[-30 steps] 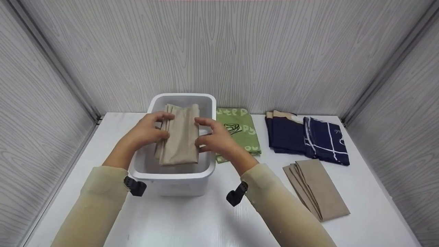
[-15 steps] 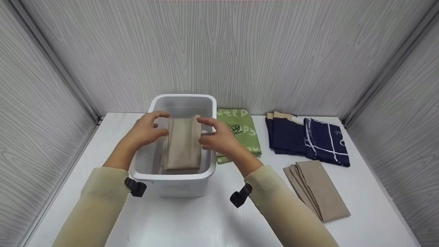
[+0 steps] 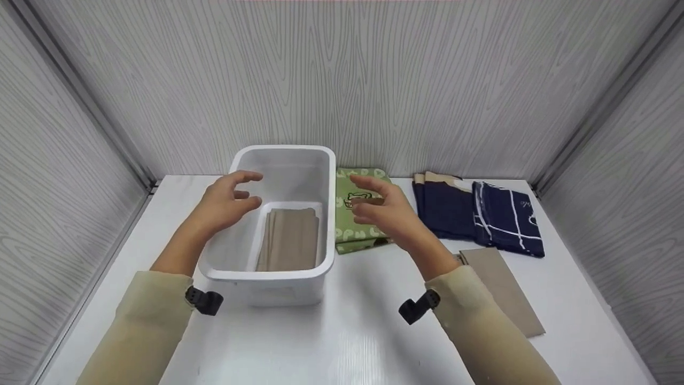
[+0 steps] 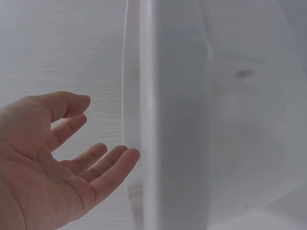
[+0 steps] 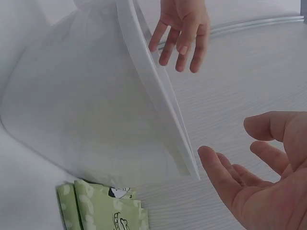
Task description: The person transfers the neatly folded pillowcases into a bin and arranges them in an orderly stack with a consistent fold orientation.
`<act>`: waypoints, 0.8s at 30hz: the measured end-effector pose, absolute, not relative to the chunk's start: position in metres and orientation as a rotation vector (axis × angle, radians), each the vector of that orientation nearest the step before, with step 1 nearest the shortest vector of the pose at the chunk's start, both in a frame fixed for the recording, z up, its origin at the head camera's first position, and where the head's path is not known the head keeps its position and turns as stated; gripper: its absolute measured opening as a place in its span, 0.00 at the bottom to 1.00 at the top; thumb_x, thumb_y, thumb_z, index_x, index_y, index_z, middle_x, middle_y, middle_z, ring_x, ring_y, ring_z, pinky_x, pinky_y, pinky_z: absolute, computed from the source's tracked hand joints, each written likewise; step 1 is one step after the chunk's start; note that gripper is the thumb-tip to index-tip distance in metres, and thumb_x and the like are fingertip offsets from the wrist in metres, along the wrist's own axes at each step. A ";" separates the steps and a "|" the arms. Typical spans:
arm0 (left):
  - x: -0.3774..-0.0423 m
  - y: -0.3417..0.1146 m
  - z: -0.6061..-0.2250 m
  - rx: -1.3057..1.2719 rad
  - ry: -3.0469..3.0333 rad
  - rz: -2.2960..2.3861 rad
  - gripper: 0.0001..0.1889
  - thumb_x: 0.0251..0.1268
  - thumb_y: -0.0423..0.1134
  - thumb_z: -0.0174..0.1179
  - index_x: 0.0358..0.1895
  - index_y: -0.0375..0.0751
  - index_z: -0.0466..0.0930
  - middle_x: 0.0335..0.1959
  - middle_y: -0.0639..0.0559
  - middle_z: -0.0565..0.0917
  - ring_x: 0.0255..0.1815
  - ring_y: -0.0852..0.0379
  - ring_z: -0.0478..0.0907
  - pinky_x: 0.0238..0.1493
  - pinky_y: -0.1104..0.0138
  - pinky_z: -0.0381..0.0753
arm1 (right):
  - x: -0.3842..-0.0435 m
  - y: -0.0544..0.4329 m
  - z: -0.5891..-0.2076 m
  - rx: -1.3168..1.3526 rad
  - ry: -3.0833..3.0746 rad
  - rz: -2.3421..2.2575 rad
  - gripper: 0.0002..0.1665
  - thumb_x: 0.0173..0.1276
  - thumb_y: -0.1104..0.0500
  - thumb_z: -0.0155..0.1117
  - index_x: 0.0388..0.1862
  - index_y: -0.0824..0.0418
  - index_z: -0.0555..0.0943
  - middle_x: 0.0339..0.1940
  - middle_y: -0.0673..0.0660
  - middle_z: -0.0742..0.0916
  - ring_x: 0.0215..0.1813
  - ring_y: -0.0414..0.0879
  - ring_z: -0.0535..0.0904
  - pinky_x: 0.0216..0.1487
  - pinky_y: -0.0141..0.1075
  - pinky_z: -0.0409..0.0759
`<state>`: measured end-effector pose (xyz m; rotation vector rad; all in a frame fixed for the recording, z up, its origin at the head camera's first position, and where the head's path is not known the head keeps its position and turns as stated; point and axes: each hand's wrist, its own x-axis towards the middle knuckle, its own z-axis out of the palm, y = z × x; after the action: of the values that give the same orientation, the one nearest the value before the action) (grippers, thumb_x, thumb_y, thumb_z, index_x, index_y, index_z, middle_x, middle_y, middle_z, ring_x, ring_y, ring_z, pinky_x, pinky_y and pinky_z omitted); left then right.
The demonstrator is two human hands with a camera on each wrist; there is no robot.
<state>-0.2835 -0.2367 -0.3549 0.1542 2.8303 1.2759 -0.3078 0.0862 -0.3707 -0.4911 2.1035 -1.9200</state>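
Observation:
A folded beige cloth (image 3: 293, 240) lies at the bottom of the white plastic bin (image 3: 267, 275), toward its near right part. Above the bin's left side is my left hand (image 3: 227, 200), fingers spread loosely and holding nothing. My right hand (image 3: 390, 208) hovers right of the bin, over a folded green printed cloth (image 3: 358, 235), its fingers apart with nothing between them. In the right wrist view both hands show beside the bin's rim (image 5: 158, 96). The left wrist view has the left hand (image 4: 62, 167) close to the rim, palm visible.
Two folded navy cloths, one with a tan edge (image 3: 446, 211) and one with white lines (image 3: 510, 219), lie at the back right. Another folded beige cloth (image 3: 505, 291) lies nearer, partly under the right sleeve. Grey panelled walls (image 3: 342, 80) enclose the white table (image 3: 342, 342).
The beige cloth between my hands has been let go and dropped to the bottom of the bin. My right hand has moved right, out over the green cloth; the left stayed nearly in place.

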 end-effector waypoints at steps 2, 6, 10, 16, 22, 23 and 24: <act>-0.279 -0.231 -0.354 0.198 2.841 1.302 0.27 0.70 0.37 0.56 0.71 0.41 0.67 0.75 0.39 0.64 0.70 0.34 0.68 0.63 0.40 0.72 | -0.305 0.098 -0.371 -0.490 2.117 -1.921 0.34 0.68 0.69 0.60 0.73 0.57 0.69 0.72 0.56 0.71 0.65 0.54 0.77 0.56 0.45 0.82; -0.272 -0.215 -0.353 0.317 2.859 1.354 0.26 0.70 0.35 0.56 0.70 0.42 0.68 0.73 0.40 0.66 0.68 0.35 0.70 0.60 0.42 0.75 | -0.300 0.120 -0.374 -0.473 2.164 -1.921 0.35 0.68 0.69 0.59 0.74 0.58 0.68 0.72 0.57 0.71 0.66 0.55 0.76 0.56 0.45 0.82; -0.264 -0.192 -0.353 0.465 2.875 1.428 0.25 0.68 0.34 0.59 0.69 0.41 0.71 0.69 0.42 0.70 0.66 0.37 0.73 0.58 0.46 0.78 | -0.295 0.142 -0.378 -0.465 2.235 -1.904 0.36 0.66 0.69 0.59 0.75 0.58 0.68 0.73 0.58 0.70 0.67 0.55 0.76 0.56 0.43 0.82; -0.250 -0.153 -0.352 0.684 2.931 1.470 0.23 0.64 0.32 0.62 0.64 0.41 0.76 0.63 0.47 0.77 0.62 0.45 0.75 0.54 0.54 0.83 | -0.288 0.172 -0.389 -0.451 2.302 -1.916 0.37 0.65 0.70 0.60 0.74 0.60 0.68 0.74 0.59 0.70 0.67 0.56 0.75 0.54 0.39 0.82; -0.238 -0.113 -0.358 0.920 3.077 1.308 0.23 0.63 0.33 0.62 0.63 0.47 0.78 0.63 0.52 0.77 0.63 0.54 0.75 0.57 0.62 0.79 | -0.280 0.203 -0.402 -0.427 2.414 -1.833 0.37 0.67 0.69 0.62 0.75 0.59 0.66 0.75 0.58 0.70 0.70 0.56 0.72 0.56 0.34 0.79; -0.237 -0.107 -0.360 0.954 3.093 1.278 0.23 0.63 0.34 0.62 0.62 0.48 0.78 0.64 0.52 0.77 0.63 0.54 0.75 0.59 0.62 0.78 | -0.279 0.207 -0.404 -0.423 2.439 -1.807 0.37 0.67 0.68 0.62 0.75 0.58 0.66 0.75 0.57 0.70 0.70 0.56 0.72 0.57 0.33 0.79; -0.235 -0.102 -0.362 0.987 3.112 1.250 0.23 0.63 0.34 0.62 0.62 0.48 0.78 0.64 0.52 0.77 0.64 0.54 0.75 0.61 0.62 0.77 | -0.277 0.211 -0.405 -0.418 2.460 -1.781 0.37 0.68 0.67 0.62 0.76 0.58 0.66 0.76 0.56 0.70 0.71 0.55 0.71 0.57 0.33 0.79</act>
<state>-0.2353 -0.1017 -0.3623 0.9867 3.1119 1.2498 -0.2770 0.2110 -0.4055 -0.4185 2.4599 -1.7813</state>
